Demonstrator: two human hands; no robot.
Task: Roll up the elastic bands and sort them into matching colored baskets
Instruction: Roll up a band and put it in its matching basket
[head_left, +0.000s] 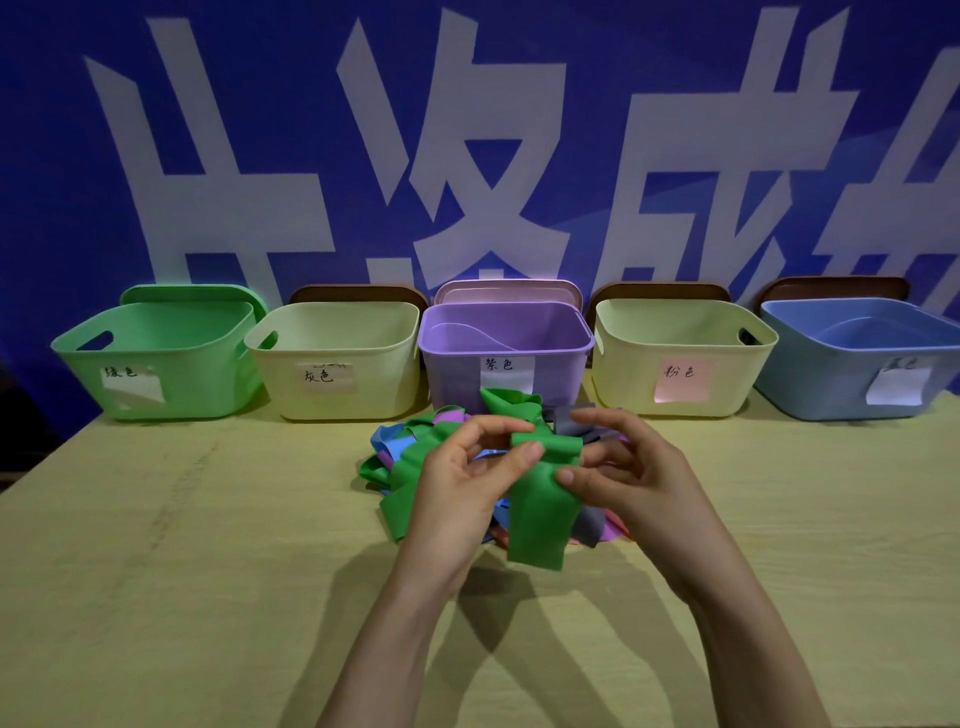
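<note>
Left hand (457, 488) and right hand (628, 478) pinch the green elastic band (540, 519) at its top end, length hanging down, green basket (156, 358) far left.

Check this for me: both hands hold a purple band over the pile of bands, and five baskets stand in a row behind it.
Not purple: the head view shows the left hand and right hand holding a green band over the pile. The rest stands: five baskets stand in a row behind it, from the green basket to the blue basket.
</note>
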